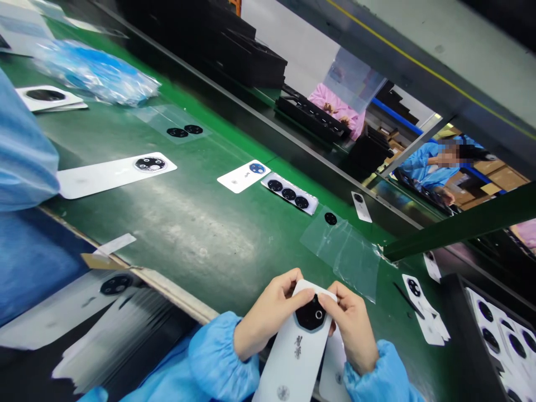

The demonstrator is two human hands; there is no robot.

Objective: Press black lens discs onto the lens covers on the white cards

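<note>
1. A white panel [295, 354] is at the bottom centre, its black camera disc [307, 319] uppermost, its lower end cut off by the frame.
2. The left hand [272, 310] grips the panel's top left edge, thumb on the disc, fingers curled behind.
3. The right hand [354, 321] grips the top right likewise, thumb near the other.
4. Holding from 2 sides probably backs the panel with fingers while the thumbs press the disc.
5. Another panel [334, 371] shows partly behind it, under the right hand.
6. The green bench [201, 237] bears a strip of 3 discs [288, 194] and clear bags [355, 262], perhaps placed ahead for easy reach.
7. At right, a black tray [450, 312] holds several panels, seemingly gathered together.
8. Beyond the bench are a person in blue [427, 167], a pink sleeve [355, 121] and cardboard boxes [505, 178].
</note>
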